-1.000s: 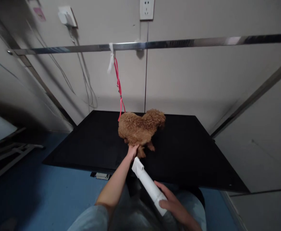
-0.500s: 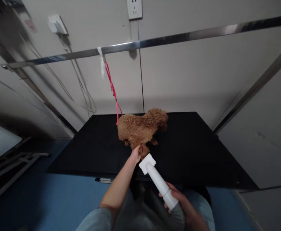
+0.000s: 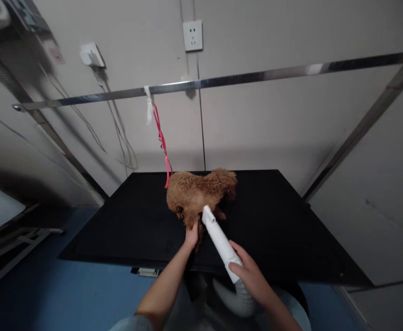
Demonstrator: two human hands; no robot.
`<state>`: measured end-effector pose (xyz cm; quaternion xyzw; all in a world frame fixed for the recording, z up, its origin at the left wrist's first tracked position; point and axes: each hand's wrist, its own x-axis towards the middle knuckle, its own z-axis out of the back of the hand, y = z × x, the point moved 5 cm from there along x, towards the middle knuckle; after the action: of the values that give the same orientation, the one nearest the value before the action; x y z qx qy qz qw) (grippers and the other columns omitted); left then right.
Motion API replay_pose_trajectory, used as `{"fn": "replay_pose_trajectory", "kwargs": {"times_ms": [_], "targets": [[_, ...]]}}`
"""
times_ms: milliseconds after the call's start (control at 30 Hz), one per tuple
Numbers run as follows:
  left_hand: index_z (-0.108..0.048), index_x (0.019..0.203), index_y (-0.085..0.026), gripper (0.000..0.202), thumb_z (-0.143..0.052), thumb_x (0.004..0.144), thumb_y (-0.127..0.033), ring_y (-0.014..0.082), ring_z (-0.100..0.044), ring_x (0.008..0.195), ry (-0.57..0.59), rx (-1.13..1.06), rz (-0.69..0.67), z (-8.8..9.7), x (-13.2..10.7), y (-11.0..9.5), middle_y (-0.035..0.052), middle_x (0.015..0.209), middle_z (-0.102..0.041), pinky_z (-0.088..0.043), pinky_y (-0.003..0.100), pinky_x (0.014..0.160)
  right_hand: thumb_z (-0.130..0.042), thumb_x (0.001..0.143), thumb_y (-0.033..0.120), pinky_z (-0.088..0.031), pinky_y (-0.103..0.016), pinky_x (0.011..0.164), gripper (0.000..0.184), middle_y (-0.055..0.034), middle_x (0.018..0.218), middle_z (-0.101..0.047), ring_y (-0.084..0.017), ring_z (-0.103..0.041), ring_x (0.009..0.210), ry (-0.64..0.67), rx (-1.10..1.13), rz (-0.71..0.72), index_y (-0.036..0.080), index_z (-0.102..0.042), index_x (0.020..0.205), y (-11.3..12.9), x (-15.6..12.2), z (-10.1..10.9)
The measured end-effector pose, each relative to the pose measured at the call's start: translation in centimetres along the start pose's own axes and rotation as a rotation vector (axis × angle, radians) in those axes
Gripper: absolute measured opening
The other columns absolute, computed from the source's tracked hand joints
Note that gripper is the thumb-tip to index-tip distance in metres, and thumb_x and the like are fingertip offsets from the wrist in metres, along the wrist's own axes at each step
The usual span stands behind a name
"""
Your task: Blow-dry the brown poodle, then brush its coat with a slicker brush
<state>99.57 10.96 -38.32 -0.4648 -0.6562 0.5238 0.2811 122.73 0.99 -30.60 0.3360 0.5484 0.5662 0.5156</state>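
Brown and curly-coated, a small dog [image 3: 201,195] stands on the black table [image 3: 273,230], nearer its far edge and about midway between the left and right edges, with its head towards the right. The left hand [image 3: 191,235] is closed around one of the dog's hind legs at the side facing the near edge; how tightly it grips cannot be told, since the fingers are partly hidden in the fur. The right hand [image 3: 251,276] is wrapped around the lower end of a white dryer nozzle [image 3: 218,239], which slants up and away from the near edge, its flat mouth just at the dog's flank. A grey hose [image 3: 237,299] hangs from the nozzle below the table's near edge. A red leash [image 3: 162,142] runs from the dog's left end up to a metal bar [image 3: 256,76] that spans above the far edge, in front of a wall with a socket [image 3: 192,35].
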Motion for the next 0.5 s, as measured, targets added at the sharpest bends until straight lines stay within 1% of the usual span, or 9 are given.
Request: {"fn": "replay_pose_trajectory", "kwargs": {"times_ms": [33, 100, 167, 267, 300, 333, 400, 433, 500], "targets": [[-0.061, 0.112, -0.02, 0.032, -0.064, 0.08, -0.025, 0.021, -0.034, 0.137, -0.002, 0.043, -0.051, 0.3, -0.5, 0.2, 0.0071, 0.128, -0.061, -0.029, 0.033, 0.112, -0.056, 0.07, 0.026, -0.027, -0.044, 0.112, 0.068, -0.0084, 0.144, -0.045, -0.028, -0.042, 0.131, -0.018, -0.032, 0.016, 0.019, -0.045, 0.137, 0.8, 0.5, 0.2], [-0.059, 0.115, -0.021, 0.036, -0.064, 0.079, -0.023, 0.0196, -0.03, 0.14, -0.002, 0.128, -0.14, 0.7, -1.5, 0.6, 0.0066, 0.137, -0.053, -0.022, 0.031, 0.115, -0.058, 0.07, 0.025, -0.029, -0.044, 0.111, 0.067, -0.008, 0.142, -0.048, -0.029, -0.045, 0.129, 0.042, -0.098, 0.039, 0.02, -0.048, 0.136, 2.4, 1.4, 0.5], [-0.055, 0.121, -0.019, 0.044, -0.065, 0.078, -0.022, 0.0199, -0.028, 0.14, -0.01, 0.176, -0.14, 0.9, -2.2, 1.3, 0.0094, 0.142, -0.048, -0.018, 0.029, 0.116, -0.06, 0.068, 0.022, -0.03, -0.045, 0.11, 0.066, -0.0079, 0.14, -0.051, -0.03, -0.047, 0.127, 0.102, -0.155, 0.056, 0.02, -0.052, 0.133, 3.8, 2.5, 1.1], [-0.043, 0.133, -0.017, 0.059, -0.065, 0.078, -0.023, 0.0209, -0.031, 0.139, -0.001, 0.176, -0.114, 1.1, -2.9, 2.3, 0.0127, 0.143, -0.045, -0.018, 0.03, 0.116, -0.06, 0.068, 0.023, -0.028, -0.047, 0.111, 0.065, -0.0078, 0.138, -0.053, -0.031, -0.046, 0.128, -0.021, -0.234, 0.104, 0.021, -0.052, 0.133, 5.9, 4.0, 2.9], [-0.041, 0.135, -0.018, 0.062, -0.065, 0.078, -0.023, 0.0207, -0.031, 0.139, 0.006, 0.156, -0.142, 1.1, -3.1, 2.5, 0.0122, 0.145, -0.042, -0.018, 0.03, 0.116, -0.061, 0.068, 0.022, -0.029, -0.048, 0.11, 0.065, -0.0076, 0.136, -0.055, -0.032, -0.047, 0.127, -0.009, -0.263, 0.115, 0.021, -0.054, 0.132, 6.5, 4.4, 3.1], [-0.041, 0.135, -0.019, 0.063, -0.065, 0.077, -0.022, 0.0204, -0.03, 0.139, 0.014, 0.134, -0.181, 1.1, -3.3, 2.5, 0.011, 0.147, -0.04, -0.017, 0.03, 0.116, -0.063, 0.066, 0.022, -0.03, -0.049, 0.109, 0.064, -0.0077, 0.134, -0.057, -0.032, -0.049, 0.125, 0.049, -0.292, 0.112, 0.022, -0.056, 0.13, 6.9, 4.6, 2.9], [-0.047, 0.131, -0.021, 0.059, -0.066, 0.075, -0.019, 0.0209, -0.03, 0.139, 0.025, 0.116, -0.25, 1.2, -3.6, 2.5, 0.0093, 0.148, -0.039, -0.017, 0.031, 0.117, -0.064, 0.064, 0.02, -0.032, -0.049, 0.108, 0.064, -0.0092, 0.133, -0.058, -0.034, -0.051, 0.123, 0.172, -0.333, 0.092, 0.02, -0.059, 0.127, 7.7, 4.9, 2.2], [-0.051, 0.128, -0.021, 0.055, -0.066, 0.074, -0.018, 0.0217, -0.031, 0.139, 0.04, 0.123, -0.266, 1.1, -3.7, 2.5, 0.0092, 0.146, -0.042, -0.017, 0.032, 0.117, -0.064, 0.064, 0.021, -0.031, -0.049, 0.109, 0.064, -0.0101, 0.134, -0.056, -0.034, -0.05, 0.124, 0.179, -0.338, 0.082, 0.018, -0.058, 0.128, 8.1, 4.9, 2.0], [-0.058, 0.121, -0.022, 0.051, -0.067, 0.072, -0.015, 0.0238, -0.036, 0.136, 0.086, 0.134, -0.257, 0.6, -3.8, 2.5, 0.01, 0.14, -0.049, -0.019, 0.035, 0.116, -0.061, 0.068, 0.025, -0.028, -0.047, 0.111, 0.065, -0.0104, 0.139, -0.051, -0.032, -0.046, 0.128, 0.106, -0.307, 0.08, 0.016, -0.053, 0.132, 8.7, 5.0, 1.4]]}}
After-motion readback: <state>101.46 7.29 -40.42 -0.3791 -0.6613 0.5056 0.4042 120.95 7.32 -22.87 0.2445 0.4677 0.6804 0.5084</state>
